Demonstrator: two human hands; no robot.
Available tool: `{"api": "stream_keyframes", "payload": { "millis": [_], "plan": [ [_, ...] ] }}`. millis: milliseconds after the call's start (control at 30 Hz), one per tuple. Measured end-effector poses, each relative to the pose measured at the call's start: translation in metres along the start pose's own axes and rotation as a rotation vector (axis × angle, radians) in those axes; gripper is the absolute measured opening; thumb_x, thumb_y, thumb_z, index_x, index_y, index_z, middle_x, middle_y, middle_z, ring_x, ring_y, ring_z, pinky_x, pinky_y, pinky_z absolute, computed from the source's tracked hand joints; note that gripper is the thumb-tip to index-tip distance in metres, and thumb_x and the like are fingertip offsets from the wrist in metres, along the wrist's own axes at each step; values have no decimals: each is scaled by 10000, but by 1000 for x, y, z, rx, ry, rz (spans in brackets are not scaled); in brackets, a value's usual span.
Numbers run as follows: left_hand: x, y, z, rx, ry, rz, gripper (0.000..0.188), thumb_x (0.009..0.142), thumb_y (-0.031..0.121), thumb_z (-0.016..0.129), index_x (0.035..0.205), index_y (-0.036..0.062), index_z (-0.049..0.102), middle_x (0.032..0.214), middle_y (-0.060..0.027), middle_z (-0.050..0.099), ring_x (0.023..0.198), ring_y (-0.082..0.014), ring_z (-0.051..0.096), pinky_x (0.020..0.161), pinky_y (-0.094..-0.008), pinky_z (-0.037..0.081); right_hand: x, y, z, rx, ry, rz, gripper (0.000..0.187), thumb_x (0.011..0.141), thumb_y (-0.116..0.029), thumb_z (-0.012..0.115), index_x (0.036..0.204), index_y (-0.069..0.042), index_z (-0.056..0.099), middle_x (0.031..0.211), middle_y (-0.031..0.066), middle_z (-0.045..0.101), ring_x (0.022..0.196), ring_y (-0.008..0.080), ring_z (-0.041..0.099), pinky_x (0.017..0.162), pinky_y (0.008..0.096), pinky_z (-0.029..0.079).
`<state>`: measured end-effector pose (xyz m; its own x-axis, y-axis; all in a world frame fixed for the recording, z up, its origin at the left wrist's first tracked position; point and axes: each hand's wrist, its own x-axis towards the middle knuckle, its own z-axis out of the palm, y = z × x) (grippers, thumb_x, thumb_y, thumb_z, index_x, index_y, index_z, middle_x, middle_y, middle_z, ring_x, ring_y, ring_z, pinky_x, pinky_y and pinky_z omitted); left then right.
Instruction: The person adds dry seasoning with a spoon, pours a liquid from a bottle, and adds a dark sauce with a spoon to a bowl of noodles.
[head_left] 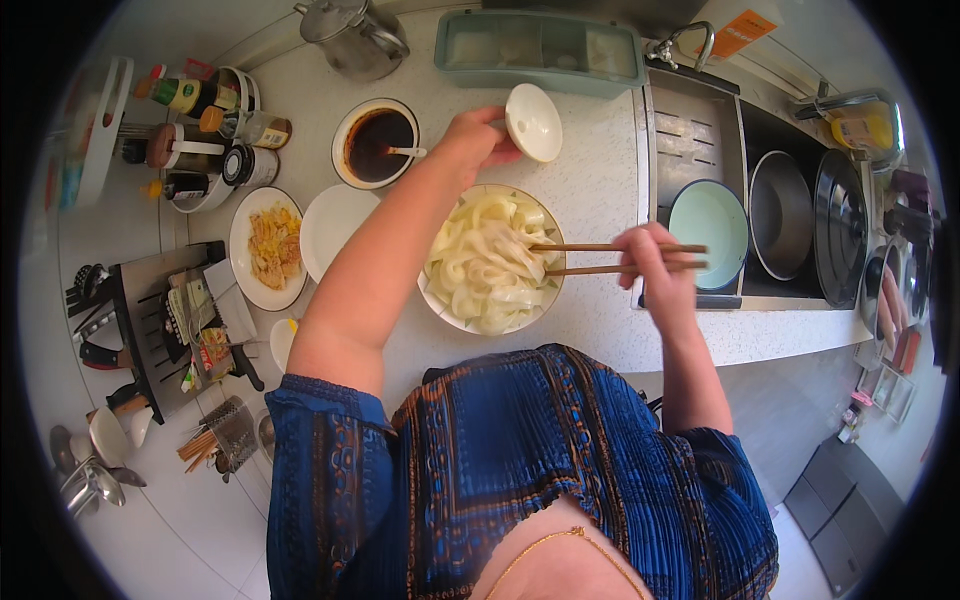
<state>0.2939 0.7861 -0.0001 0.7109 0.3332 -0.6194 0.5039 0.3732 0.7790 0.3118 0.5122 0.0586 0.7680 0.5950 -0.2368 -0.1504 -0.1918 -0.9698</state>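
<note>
Hovering chopsticks [600, 258] over noodle bowl [545, 300]

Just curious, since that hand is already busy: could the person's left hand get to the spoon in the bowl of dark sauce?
Probably yes. The left hand is close to the sauce bowl, with bare counter between them and the spoon handle pointing its way. But its fingers hold a small white dish, which would likely need setting down first.

Bright, even light; fisheye-bent, dark-rimmed edges
</note>
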Motion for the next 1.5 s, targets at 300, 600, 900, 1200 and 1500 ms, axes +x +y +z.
{"api": "stream_keyframes", "payload": {
  "millis": [300,600,900,1200,1500],
  "plan": [
    [-38,12,-12,111,90,97,440,890,-18,437,1330,-32,451,1205,-189,568,1027,-224,622,844,-313,535,16,10,9,99,110,67,334,973,-275,509,819,-2,623,626,35,543,481,93,510,454,212,405],
    [-144,-4,-58,7,239,428,295,935,124,528,1206,20,578,1076,-108,638,970,-171,628,784,-271,512,-8,6,15,31,-109,318,305,901,-251,615,1119,-39,596,912,75,582,624,116,584,557,251,511],
    [-150,-14,-155,512,623,382,594,775,154,715,1329,112,503,1255,-102,548,1115,-219,544,925,-334,463,10,-74,39,-469,-328,-69,111,871,-120,650,873,-10,633,730,71,641,609,111,603,557,247,487],
    [-103,-5,-151,809,394,531,1003,558,180,828,1423,148,320,1386,-115,392,1268,-324,384,1062,-388,354,123,-44,181,-1046,-363,-427,285,854,-312,644,985,-80,545,781,146,666,744,362,643,660,454,495],
    [-97,-9,-142,838,389,541,1074,543,182,841,1445,193,258,1384,-121,372,1261,-336,383,1057,-409,352,149,-43,197,-1204,-291,-728,130,858,-208,591,906,-89,613,774,125,660,714,334,640,640,437,500]
  ]
}}
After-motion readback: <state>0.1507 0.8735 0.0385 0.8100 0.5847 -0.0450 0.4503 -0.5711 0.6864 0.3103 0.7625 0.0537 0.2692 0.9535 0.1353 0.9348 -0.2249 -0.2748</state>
